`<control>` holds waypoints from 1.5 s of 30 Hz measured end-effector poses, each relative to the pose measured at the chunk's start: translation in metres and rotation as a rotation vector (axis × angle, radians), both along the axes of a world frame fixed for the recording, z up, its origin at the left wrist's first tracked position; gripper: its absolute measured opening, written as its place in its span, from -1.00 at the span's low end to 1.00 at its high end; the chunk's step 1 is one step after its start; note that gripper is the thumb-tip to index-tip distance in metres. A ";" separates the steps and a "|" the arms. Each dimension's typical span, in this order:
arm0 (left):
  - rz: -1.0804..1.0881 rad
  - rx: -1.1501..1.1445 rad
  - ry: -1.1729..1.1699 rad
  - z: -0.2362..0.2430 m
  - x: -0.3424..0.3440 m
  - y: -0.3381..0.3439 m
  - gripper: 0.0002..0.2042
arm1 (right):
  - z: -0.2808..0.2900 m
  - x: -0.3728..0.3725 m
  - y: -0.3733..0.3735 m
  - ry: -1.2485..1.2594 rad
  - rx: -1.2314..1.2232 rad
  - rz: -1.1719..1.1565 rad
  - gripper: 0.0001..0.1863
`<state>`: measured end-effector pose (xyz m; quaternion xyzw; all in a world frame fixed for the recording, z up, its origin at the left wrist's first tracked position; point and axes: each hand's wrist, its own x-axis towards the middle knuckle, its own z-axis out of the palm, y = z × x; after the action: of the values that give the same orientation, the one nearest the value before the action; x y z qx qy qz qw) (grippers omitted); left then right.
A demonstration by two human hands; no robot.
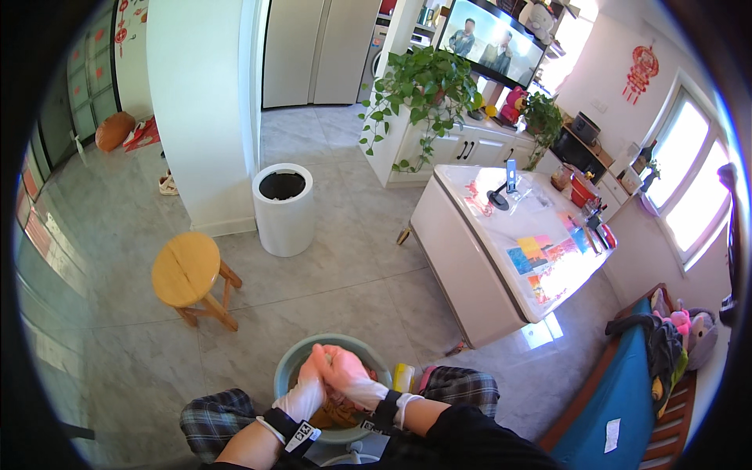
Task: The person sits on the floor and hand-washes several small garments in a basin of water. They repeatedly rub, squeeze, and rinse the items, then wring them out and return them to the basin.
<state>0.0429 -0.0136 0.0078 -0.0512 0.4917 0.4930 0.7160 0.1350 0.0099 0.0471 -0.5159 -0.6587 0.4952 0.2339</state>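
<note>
My left hand (311,377) and my right hand (345,369) are pressed together above a grey-green basin (287,368) on the floor between my knees. The fingers of both are closed against each other. Whatever lies between them, if anything, is too small and hidden to make out. Whitish covering wraps both hands near the wrists, where black straps sit. Below the hands, brownish-orange cloth (341,413) lies in the basin, partly hidden by my wrists.
Right of the basin stands a small yellow container (403,377). A wooden stool (186,270) and a white bin (283,227) stand ahead on the left. A white table (478,266) occupies the right, with a blue-covered bed (615,392) at far right.
</note>
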 end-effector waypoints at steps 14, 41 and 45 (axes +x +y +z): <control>-0.213 -0.033 -0.051 -0.018 0.008 -0.003 -0.61 | 0.001 0.007 -0.001 -0.191 0.169 -0.144 -0.51; -0.098 0.232 0.109 -0.027 0.004 -0.005 -0.61 | 0.002 0.011 -0.019 -0.063 0.322 0.023 -0.70; -0.109 0.169 -0.010 -0.030 0.009 0.000 -0.54 | 0.010 0.010 -0.016 -0.109 0.222 -0.023 -0.65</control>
<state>0.0524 -0.0136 -0.0224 0.0337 0.4468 0.4928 0.7459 0.1450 -0.0061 0.0574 -0.5206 -0.7154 0.3876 0.2589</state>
